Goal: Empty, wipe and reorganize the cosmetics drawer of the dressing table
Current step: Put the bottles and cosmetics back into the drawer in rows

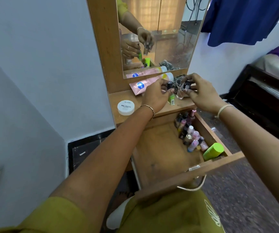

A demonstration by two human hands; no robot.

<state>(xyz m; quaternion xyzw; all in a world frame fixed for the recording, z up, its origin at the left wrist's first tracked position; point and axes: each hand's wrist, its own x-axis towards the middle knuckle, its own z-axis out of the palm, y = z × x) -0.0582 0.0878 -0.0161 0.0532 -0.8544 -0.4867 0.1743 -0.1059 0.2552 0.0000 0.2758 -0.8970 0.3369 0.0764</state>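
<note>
The wooden drawer (159, 153) is pulled open below the dressing table top (127, 118). Several small nail polish bottles (190, 133) and a lime green tube (213, 151) crowd its right side; its left floor is bare wood. Over the table top, my left hand (154, 96) pinches a green nail polish bottle (171, 99) by its black cap. My right hand (202, 95) holds a clear nail polish bottle (180, 94) with a dark cap just above the surface. Both bottles are upright and close together.
A white nail polish remover jar (125, 107) sits at the table top's left. A pink tube (150, 82) and a dark patterned cloth (180, 78) lie against the mirror (154, 36). A bed (270, 78) stands at the right, blue fabric (246, 19) hanging above.
</note>
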